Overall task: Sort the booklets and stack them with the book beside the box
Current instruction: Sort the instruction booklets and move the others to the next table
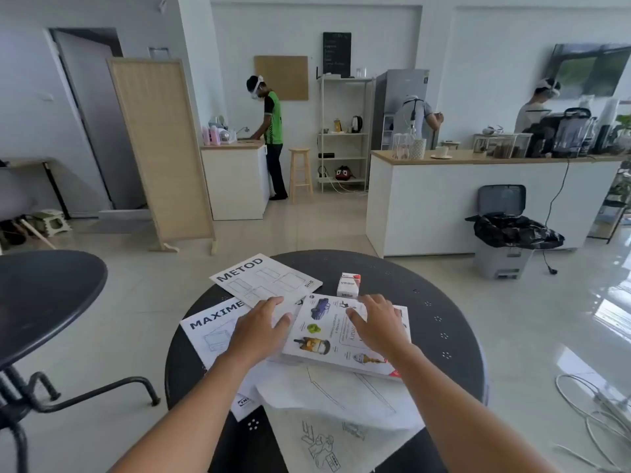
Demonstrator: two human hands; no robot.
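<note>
A white picture book [327, 339] with colourful drawings lies in the middle of the round black table [440, 322]. My right hand [379, 322] rests flat on its far right part, fingers spread. My left hand [261, 327] lies flat at the book's left edge, over a booklet. The METOD booklet [266, 278] sits at the far left, and the MAXIMERA booklet [211, 332] lies nearer, partly under my left arm. Two more line-drawn booklets [341, 394] lie under the book toward me. A small white and red box [349, 285] stands just beyond the book.
A second dark round table [44, 295] and a black stool base [85, 397] stand to the left. White cables [594, 414] lie on the floor at right. Further off are a white counter [478, 199], a grey bin [505, 230], a folding screen [160, 148] and three people.
</note>
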